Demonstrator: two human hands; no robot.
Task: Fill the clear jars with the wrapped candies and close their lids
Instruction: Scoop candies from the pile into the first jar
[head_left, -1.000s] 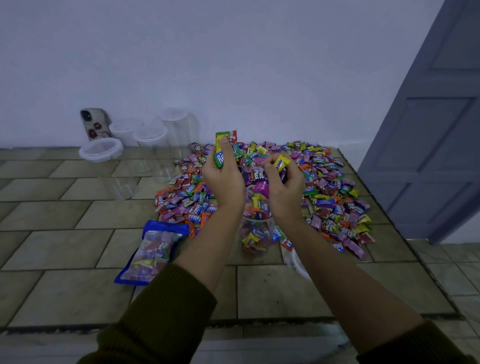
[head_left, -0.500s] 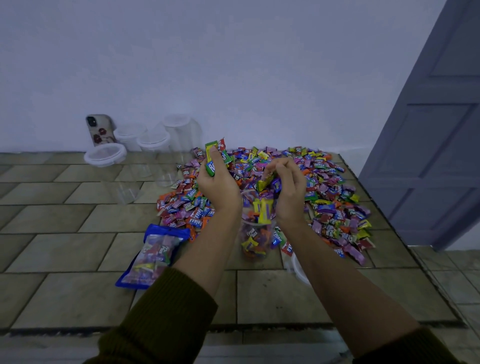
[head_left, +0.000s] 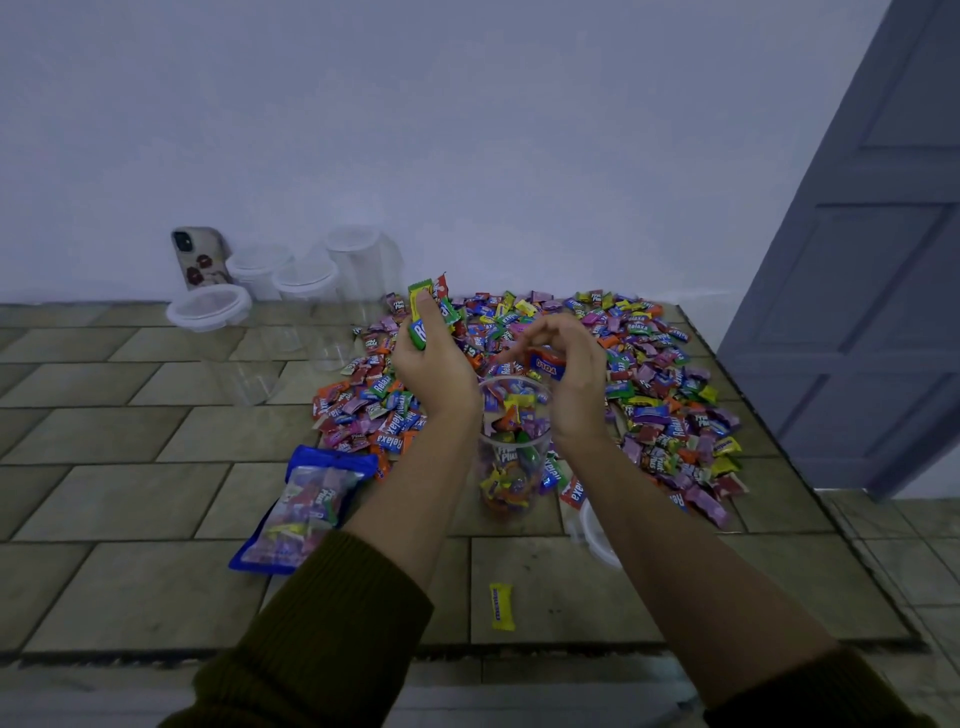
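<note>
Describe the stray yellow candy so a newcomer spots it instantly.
Start at the big candy pile on the tiled floor, then come toward the camera past the part-filled clear jar. The yellow wrapped candy lies alone on a tile there, well apart from every other loose candy.

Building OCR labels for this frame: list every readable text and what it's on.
"Relaxa": candy in the pile, upside down.
"Re", rest covered: green candy in left hand.
Blurred, unreadable: orange candy in right hand, stray yellow candy, blue bag.
</note>
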